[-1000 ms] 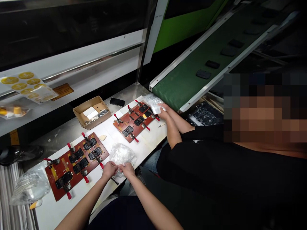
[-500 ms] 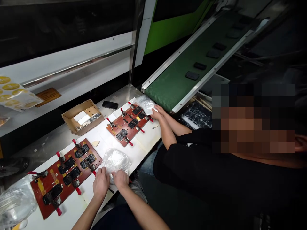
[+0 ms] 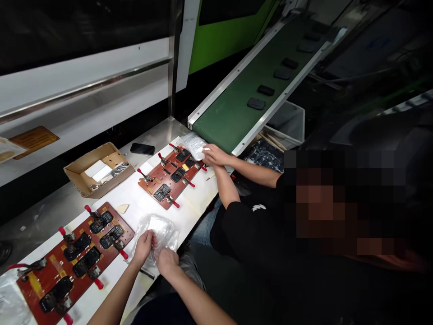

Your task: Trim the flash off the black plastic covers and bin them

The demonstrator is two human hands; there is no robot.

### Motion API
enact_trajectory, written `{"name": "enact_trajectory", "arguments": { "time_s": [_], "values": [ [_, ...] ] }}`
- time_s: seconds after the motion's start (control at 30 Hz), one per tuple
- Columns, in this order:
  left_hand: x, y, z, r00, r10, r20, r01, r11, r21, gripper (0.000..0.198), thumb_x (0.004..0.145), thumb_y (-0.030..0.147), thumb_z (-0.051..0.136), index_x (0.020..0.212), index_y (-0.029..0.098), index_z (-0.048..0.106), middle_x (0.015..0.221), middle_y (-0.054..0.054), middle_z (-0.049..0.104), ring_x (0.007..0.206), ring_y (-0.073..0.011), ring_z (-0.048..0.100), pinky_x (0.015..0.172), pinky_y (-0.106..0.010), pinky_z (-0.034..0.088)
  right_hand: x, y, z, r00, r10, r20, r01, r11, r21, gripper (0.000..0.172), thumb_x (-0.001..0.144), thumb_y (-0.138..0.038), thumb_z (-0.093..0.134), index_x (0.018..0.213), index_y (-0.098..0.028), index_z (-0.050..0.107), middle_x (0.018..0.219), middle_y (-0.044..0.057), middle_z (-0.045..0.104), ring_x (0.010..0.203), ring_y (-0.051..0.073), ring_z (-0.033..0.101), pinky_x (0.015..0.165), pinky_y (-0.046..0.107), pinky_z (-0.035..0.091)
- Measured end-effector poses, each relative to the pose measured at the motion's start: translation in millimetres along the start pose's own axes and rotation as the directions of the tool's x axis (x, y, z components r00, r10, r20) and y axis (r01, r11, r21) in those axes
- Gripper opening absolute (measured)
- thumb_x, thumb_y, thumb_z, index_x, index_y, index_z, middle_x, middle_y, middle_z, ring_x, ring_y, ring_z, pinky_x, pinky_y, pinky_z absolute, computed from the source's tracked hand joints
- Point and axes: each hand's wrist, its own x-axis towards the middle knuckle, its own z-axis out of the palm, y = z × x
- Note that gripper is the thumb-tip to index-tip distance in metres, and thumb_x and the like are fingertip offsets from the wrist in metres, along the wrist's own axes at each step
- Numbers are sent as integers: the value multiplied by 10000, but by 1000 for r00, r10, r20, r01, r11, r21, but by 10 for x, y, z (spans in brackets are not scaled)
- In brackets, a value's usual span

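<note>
A clear plastic bag (image 3: 165,229) with something pale inside lies on the white work surface in front of me. My left hand (image 3: 146,244) is over its near left side, fingers curled in on the plastic. At the bag's near edge my right hand (image 3: 168,262) is closed, also gripping plastic; its fingertips are partly hidden. To the left is a red-brown fixture board (image 3: 117,215) with red-handled clamps and several black plastic parts. A dark thin tool (image 3: 146,273) rests by the table edge below my hands.
A co-worker's hands (image 3: 216,155) are at another plastic bag (image 3: 194,145) beside a second fixture board (image 3: 152,177). Behind stand an open cardboard box (image 3: 79,183) and a phone (image 3: 142,149). A green conveyor belt (image 3: 223,115) carries several black parts. More plastic (image 3: 13,298) lies lower left.
My view has swung a little to the right. My left hand has shifted farther up over the bag, with its fingers curled. The co-worker's hands have come together beside the other bag.
</note>
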Motion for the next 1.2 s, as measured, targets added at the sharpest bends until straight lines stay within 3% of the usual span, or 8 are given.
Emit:
{"name": "enact_trajectory", "arguments": {
  "time_s": [0.07, 0.23, 0.4, 0.57, 0.7, 0.8, 1.0, 1.2],
  "values": [
    [-50, -62, -8, 1000, 29, 7, -29, 999, -33, 562, 835, 743, 435, 779, 201, 573, 676, -16, 638, 588, -177, 613, 576, -298, 498, -25, 17, -118, 1000, -3, -8, 3, 1000, 0, 341, 896, -431, 609, 964, -126, 744, 983, 190, 753, 956, 339, 717, 787, 405, 543],
    [-15, -166, -32, 998, 42, 42, -40, 997, -59, 518, 930, 658, 418, 873, 174, 594, 763, -14, 652, 663, -149, 635, 670, -313, 540, 223, -76, -412, 990, -40, -134, 43, 999, 18, 467, 1031, -481, 280, 1168, -208, 634, 1111, 126, 724, 1069, 262, 671, 886, 374, 477],
    [6, -103, -98, 998, 18, 53, -20, 998, 52, 453, 979, 552, 442, 1044, 139, 618, 849, -33, 676, 715, -144, 655, 694, -330, 554, 544, -153, -548, 993, -7, -119, 7, 1000, 3, 416, 902, -471, 579, 1183, -165, 600, 1064, 139, 727, 1001, 271, 689, 810, 343, 484],
    [-160, -42, -227, 998, 45, -42, -27, 934, 355, 334, 960, 461, 504, 1083, 166, 600, 939, -46, 663, 844, -186, 648, 800, -368, 512, 473, 24, -449, 995, 14, -101, -18, 999, -35, 309, 935, -384, 538, 1130, -157, 613, 1047, 123, 722, 970, 253, 689, 806, 351, 482],
    [-187, -39, -241, 999, 43, 4, -36, 798, 602, 287, 824, 323, 705, 1042, 164, 608, 1037, -69, 637, 1053, -252, 588, 948, -435, 445, 289, 216, -302, 996, 8, -88, -12, 999, -50, 245, 964, -363, 497, 1114, -208, 613, 1050, 85, 720, 987, 229, 681, 802, 321, 472],
    [-114, -35, -191, 999, 17, 41, -41, 701, 711, 313, 865, 316, 675, 1123, 156, 598, 1154, -81, 613, 1127, -259, 560, 982, -476, 444, 271, 282, -189, 998, 30, -48, -33, 998, -53, 251, 980, -366, 505, 1120, -191, 618, 1037, 65, 712, 960, 208, 678, 813, 337, 499],
    [16, -22, -122, 996, -44, 72, -33, 579, 815, 331, 913, 343, 630, 1188, 163, 590, 1223, -89, 596, 1123, -253, 573, 962, -478, 478, 478, 130, -17, 998, 70, 4, -70, 995, -74, 349, 983, -420, 554, 1180, -137, 616, 1102, 82, 675, 1004, 206, 657, 924, 432, 523],
    [-159, 64, -158, 998, -2, 67, -51, 615, 787, 331, 884, 339, 646, 1157, 162, 580, 1227, -92, 578, 1160, -263, 535, 991, -457, 430, 456, 63, -200, 993, 76, 93, -69, 994, -80, 351, 968, -399, 592, 1195, -133, 616, 1132, 88, 665, 1001, 203, 659, 899, 417, 546]
  ]
}}
